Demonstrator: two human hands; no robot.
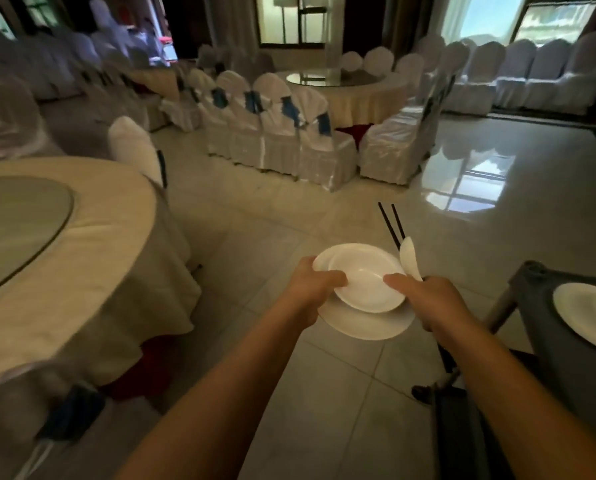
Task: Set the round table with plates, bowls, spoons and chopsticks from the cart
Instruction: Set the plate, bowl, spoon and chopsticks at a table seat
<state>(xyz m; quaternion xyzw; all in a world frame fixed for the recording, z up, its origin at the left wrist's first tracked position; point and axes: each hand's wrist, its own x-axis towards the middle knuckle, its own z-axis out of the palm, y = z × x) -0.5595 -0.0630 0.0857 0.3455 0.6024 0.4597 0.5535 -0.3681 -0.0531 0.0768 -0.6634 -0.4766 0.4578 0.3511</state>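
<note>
Both hands carry a white ceramic bowl [367,287] stacked on a round white plate [366,322] over the tiled floor [324,393], between table [92,258] and cart [546,341]. Left hand [312,284] grips the rims, thumb on the bowl edge. Right hand [428,299] looks curled around a white spoon [409,258] and black chopsticks [392,225], thumb touching the bowl.

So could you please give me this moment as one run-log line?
phase: carrying setting | left hand: grips plate with bowl on it | right hand: holds spoon, chopsticks | round table: unset, to left

Bowl [366,285] on plate [366,323]; table [92,258] left
</note>
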